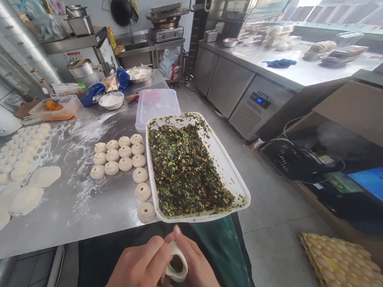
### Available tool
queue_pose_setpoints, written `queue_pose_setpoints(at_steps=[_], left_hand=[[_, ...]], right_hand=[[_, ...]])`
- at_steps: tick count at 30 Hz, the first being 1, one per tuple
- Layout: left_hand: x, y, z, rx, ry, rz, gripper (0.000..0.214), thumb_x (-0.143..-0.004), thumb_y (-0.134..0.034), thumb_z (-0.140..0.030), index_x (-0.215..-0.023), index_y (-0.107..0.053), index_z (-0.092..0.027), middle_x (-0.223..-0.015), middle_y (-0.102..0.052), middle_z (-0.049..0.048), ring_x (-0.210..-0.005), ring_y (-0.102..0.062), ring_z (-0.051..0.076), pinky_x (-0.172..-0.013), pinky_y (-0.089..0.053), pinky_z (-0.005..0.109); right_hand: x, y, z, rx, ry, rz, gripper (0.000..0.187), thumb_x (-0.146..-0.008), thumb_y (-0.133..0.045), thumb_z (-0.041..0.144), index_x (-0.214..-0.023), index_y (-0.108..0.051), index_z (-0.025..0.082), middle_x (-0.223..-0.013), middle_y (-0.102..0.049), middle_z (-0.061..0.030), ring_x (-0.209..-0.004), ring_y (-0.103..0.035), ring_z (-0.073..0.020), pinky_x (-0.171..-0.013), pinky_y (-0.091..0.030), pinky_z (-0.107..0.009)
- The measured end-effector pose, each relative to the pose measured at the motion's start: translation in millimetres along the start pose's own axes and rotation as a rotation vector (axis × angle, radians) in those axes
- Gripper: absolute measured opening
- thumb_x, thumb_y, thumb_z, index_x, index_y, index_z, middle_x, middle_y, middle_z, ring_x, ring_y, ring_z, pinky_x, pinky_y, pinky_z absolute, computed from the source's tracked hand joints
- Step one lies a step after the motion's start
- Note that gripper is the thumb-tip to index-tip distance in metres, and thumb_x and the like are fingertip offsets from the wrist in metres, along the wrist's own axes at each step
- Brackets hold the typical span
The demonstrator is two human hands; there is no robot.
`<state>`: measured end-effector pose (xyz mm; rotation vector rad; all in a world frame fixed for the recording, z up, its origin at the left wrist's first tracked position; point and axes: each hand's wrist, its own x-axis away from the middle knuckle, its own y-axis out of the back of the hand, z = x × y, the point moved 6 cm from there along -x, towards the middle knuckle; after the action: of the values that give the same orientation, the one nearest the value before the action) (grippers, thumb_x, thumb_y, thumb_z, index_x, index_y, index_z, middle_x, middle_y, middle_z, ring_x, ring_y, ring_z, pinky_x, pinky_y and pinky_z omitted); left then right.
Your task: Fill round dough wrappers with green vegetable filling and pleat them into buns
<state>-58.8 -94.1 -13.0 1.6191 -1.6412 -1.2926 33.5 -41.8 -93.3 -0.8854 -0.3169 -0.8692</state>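
Note:
My left hand (140, 268) and my right hand (196, 269) are both closed around a half-wrapped dough bun (177, 266), with dark green filling showing in its open top. They hover at the bottom edge, just below the table's front edge. Directly above them stands a white tray (231, 172) heaped with chopped green filling (185, 165). Left of the tray, several finished buns (122, 156) sit in rows on the floured steel table (77, 206).
Flat dough rounds (26, 198) and small dough pieces (18, 154) lie at the table's left. A lidded plastic box (156, 104), a bowl of flour (111, 99) and bags stand behind. A steel counter (280, 71) runs along the right; egg cartons (346, 270) lie on the floor.

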Motion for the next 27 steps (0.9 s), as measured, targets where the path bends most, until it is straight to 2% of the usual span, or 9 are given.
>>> queue_pose_setpoints(at_steps=[4, 7, 9, 12, 14, 18, 20, 23, 27], left_hand=[[-2.5, -1.7, -1.3, -0.032, -0.033, 0.043, 0.045, -0.090, -0.043, -0.002, -0.132, -0.054, -0.013, -0.099, -0.066, 0.0078, -0.075, -0.068, 0.016, -0.059, -0.055, 0.024], [-4.3, -1.0, 1.3, -0.003, 0.007, 0.044, 0.029, -0.088, -0.045, -0.004, -0.110, -0.059, -0.019, -0.085, -0.060, 0.0030, -0.060, -0.061, 0.016, -0.052, -0.052, 0.025], [-4.8, -0.8, 1.4, -0.005, 0.014, 0.038, 0.026, -0.088, -0.045, -0.004, -0.105, -0.058, -0.019, -0.081, -0.058, 0.0016, -0.055, -0.056, 0.015, -0.050, -0.050, 0.025], [-5.0, -3.3, -0.1, -0.056, -0.019, 0.064, 0.042, -0.089, -0.042, -0.002, -0.126, -0.055, -0.015, -0.096, -0.065, 0.0068, -0.069, -0.065, 0.015, -0.056, -0.053, 0.023], [-4.6, -4.6, 0.5, -0.052, -0.025, 0.076, 0.046, -0.088, -0.041, -0.002, -0.131, -0.054, -0.014, -0.097, -0.066, 0.0072, -0.070, -0.066, 0.016, -0.057, -0.054, 0.023], [-3.7, -2.5, 5.0, -0.003, 0.044, 0.029, 0.024, -0.091, -0.043, -0.005, -0.104, -0.057, -0.020, -0.079, -0.057, 0.0011, -0.056, -0.057, 0.015, -0.051, -0.050, 0.025], [-4.2, -2.6, 4.7, -0.025, 0.041, 0.032, 0.029, -0.091, -0.042, -0.004, -0.111, -0.058, -0.019, -0.086, -0.061, 0.0029, -0.061, -0.062, 0.015, -0.053, -0.052, 0.023], [-5.0, -2.8, 2.0, -0.048, -0.019, 0.045, 0.051, -0.086, -0.042, 0.000, -0.134, -0.053, -0.014, -0.101, -0.067, 0.0070, -0.070, -0.069, 0.014, -0.057, -0.056, 0.022], [-4.7, 2.1, 3.5, -0.010, -0.009, -0.025, 0.042, -0.079, -0.046, -0.002, -0.116, -0.058, -0.017, -0.082, -0.062, 0.0021, -0.055, -0.060, 0.015, -0.051, -0.054, 0.024]], right_hand=[[3.3, 3.7, 7.3, 0.073, -0.011, -0.046, 0.062, -0.084, -0.064, 0.080, -0.071, -0.067, 0.019, -0.063, -0.060, -0.0001, -0.061, -0.049, -0.0163, -0.057, -0.041, -0.028], [3.8, -0.7, 7.1, 0.066, -0.027, 0.024, 0.062, -0.086, -0.060, 0.080, -0.077, -0.068, 0.019, -0.060, -0.059, 0.0003, -0.056, -0.048, -0.0160, -0.053, -0.038, -0.028], [3.5, -0.2, 6.3, 0.047, -0.032, 0.012, 0.062, -0.083, -0.064, 0.080, -0.074, -0.065, 0.020, -0.058, -0.057, 0.0010, -0.054, -0.047, -0.0157, -0.052, -0.038, -0.028], [4.1, 5.4, 4.2, 0.048, -0.070, -0.072, 0.063, -0.082, -0.063, 0.083, -0.072, -0.064, 0.020, -0.061, -0.060, -0.0001, -0.059, -0.052, -0.0175, -0.055, -0.042, -0.029], [4.4, 5.2, 4.7, 0.060, -0.066, -0.058, 0.064, -0.085, -0.059, 0.083, -0.078, -0.069, 0.020, -0.066, -0.064, -0.0012, -0.062, -0.054, -0.0180, -0.057, -0.044, -0.029], [4.3, 2.6, 8.3, 0.021, -0.009, -0.015, 0.059, -0.083, -0.068, 0.077, -0.079, -0.070, 0.018, -0.062, -0.062, 0.0006, -0.058, -0.049, -0.0148, -0.055, -0.039, -0.026], [4.6, 2.2, 8.5, 0.009, -0.021, -0.026, 0.060, -0.083, -0.068, 0.078, -0.073, -0.067, 0.019, -0.061, -0.061, 0.0003, -0.058, -0.049, -0.0151, -0.055, -0.040, -0.027], [4.6, -0.7, 10.1, 0.038, -0.010, 0.009, 0.064, -0.087, -0.060, 0.080, -0.072, -0.068, 0.018, -0.066, -0.065, -0.0023, -0.062, -0.054, -0.0171, -0.059, -0.044, -0.028], [2.4, -2.5, 7.1, 0.031, -0.005, 0.069, 0.060, -0.087, -0.064, 0.078, -0.081, -0.070, 0.019, -0.061, -0.063, -0.0004, -0.053, -0.050, -0.0153, -0.050, -0.038, -0.027]])
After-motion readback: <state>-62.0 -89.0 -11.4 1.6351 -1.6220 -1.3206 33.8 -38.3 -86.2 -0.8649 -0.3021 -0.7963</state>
